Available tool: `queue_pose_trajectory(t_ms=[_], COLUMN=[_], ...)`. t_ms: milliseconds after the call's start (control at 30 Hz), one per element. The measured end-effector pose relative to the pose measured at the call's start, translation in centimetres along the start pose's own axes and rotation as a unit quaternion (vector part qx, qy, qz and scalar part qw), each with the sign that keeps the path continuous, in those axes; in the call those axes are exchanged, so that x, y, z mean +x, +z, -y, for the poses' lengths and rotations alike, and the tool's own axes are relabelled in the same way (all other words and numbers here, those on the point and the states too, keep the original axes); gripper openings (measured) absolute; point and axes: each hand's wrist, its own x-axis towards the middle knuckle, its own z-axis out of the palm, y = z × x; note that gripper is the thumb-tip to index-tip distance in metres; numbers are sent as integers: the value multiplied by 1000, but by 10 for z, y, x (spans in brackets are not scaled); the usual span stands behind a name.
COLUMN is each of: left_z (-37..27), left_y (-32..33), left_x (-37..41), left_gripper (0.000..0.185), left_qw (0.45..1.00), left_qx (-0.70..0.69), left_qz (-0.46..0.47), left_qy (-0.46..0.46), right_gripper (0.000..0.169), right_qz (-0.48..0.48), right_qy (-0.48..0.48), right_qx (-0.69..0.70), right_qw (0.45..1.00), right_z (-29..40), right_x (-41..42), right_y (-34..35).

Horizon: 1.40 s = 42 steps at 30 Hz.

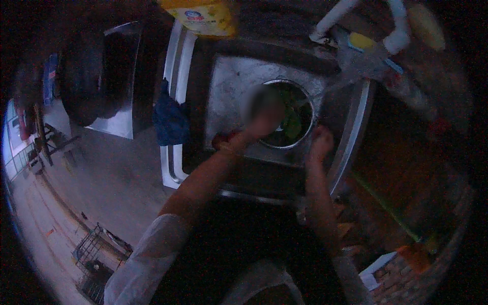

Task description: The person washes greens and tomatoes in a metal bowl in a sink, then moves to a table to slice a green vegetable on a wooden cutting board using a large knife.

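Note:
A round metal bowl [313, 110] with a bright rim stands in a sink [228, 72] in front of me. Green leaves [292, 122] lie inside the bowl. My left hand [263, 120] reaches over the bowl's left side; a blurred patch covers its fingers, so its grip is hidden. Just right of the rim is my right hand [323, 142], its fingers curled and dim; whether anything is in them is unclear. A small dark red thing [222, 141] shows beside my left wrist on the sink floor.
Dark blue cloth [171, 124] drapes over the sink's left edge. A yellow printed bag [206, 19] sits at the far edge. White pipe [337, 19] and clear plastic [358, 65] are at the far right. A wire cage [93, 249] stands lower left; a thin green stick [385, 206] lies right.

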Motion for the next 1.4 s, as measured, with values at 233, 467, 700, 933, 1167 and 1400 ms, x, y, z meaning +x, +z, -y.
queue_pose_trajectory(t_ms=[233,467,700,933,1167,1400], left_z=[20,12,-10,41,68,103], left_y=[58,12,-68,-78,-36,32], left_x=[-25,-19,-28,26,-9,-44], left_gripper=[26,26,24,36,39,23], left_qw=[978,998,972,950,980,965], left_qx=[23,28,-63,-272,138,242], left_qz=[203,-55,-164,-89,65,73], left_qy=[-29,14,-157,-129,-125,66], right_gripper=[14,34,53,35,15,19], right_qz=[209,455,79,22,108,164], right_qy=[-316,-59,-337,-78,-184,-229], right_qx=[-512,-404,-424,-102,-227,-171], right_qw=[771,791,837,992,950,944], right_z=[-169,-90,55,35,-17,-32], right_x=[-37,-78,-64,-38,-71,-128], right_y=[-51,-18,34,13,33,101])
